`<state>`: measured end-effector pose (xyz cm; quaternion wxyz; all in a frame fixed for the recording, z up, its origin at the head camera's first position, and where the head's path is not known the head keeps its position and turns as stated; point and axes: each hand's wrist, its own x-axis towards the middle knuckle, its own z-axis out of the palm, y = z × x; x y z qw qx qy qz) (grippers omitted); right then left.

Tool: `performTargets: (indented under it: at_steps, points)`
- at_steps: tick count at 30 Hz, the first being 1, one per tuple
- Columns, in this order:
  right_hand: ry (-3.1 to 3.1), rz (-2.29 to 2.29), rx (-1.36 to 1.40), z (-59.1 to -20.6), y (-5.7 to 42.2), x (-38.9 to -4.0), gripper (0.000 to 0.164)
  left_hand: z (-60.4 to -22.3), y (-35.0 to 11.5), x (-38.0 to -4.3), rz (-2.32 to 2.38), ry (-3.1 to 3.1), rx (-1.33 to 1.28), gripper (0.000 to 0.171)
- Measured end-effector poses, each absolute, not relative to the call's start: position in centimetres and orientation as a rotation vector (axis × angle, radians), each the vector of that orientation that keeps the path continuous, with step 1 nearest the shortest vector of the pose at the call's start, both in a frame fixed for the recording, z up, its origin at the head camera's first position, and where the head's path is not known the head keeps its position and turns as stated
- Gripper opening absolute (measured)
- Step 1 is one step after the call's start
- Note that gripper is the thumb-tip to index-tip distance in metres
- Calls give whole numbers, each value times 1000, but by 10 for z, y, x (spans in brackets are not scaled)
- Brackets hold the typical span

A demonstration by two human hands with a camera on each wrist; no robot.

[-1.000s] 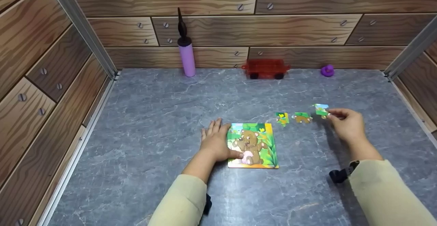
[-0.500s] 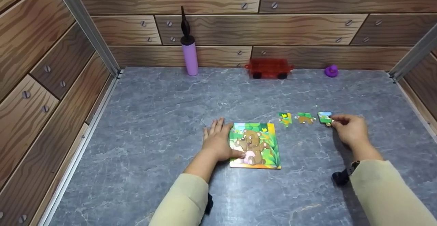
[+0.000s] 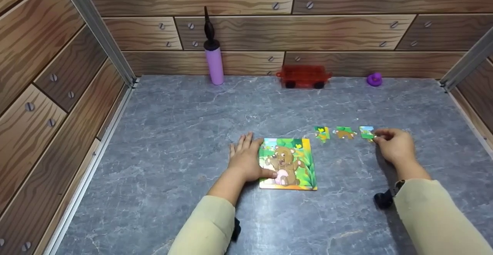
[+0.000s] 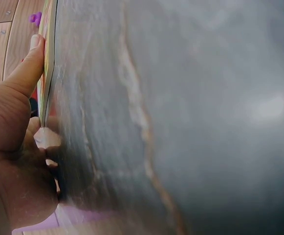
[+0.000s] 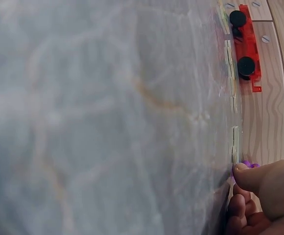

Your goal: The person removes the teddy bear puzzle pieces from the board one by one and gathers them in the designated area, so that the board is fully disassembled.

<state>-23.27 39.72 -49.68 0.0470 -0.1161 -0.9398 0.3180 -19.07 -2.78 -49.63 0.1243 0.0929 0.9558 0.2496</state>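
Observation:
A square jigsaw puzzle point(image 3: 294, 166) with a bear picture lies flat on the grey marbled table. My left hand point(image 3: 245, 165) rests at its left side, fingers straight and spread, with the thumb lying over the picture. The left wrist view shows that thumb point(image 4: 28, 68) on the puzzle's face. Farther right, three loose pieces form a row: one with a yellow butterfly point(image 3: 322, 133), a brown one point(image 3: 344, 133) and a light blue and green puzzle piece point(image 3: 366, 132). My right hand point(image 3: 396, 147) pinches that last piece at its right edge, down at table level.
Along the back wall stand a pink hand pump point(image 3: 215, 66) with a black nozzle, a red toy wagon point(image 3: 303, 76) and a purple rubber duck point(image 3: 374, 79). Wood-patterned panels point(image 3: 231, 33) close off the back and both sides.
My right hand has brought the light blue and green puzzle piece down toward me, level with the other two. The view has shifted slightly. My left hand stays on the jigsaw puzzle.

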Motion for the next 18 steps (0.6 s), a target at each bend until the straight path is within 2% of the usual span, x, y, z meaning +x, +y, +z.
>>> performTargets:
  at_steps: [7, 18]
  points:
    - [-2823, 1051, -426, -493, 390, -227, 39, -497, -28, -191, 722, 2788, 283, 116]
    - [-2617, 1353, -191, -472, 338, -206, 34, -498, -28, -192, 712, 2786, 282, 116]
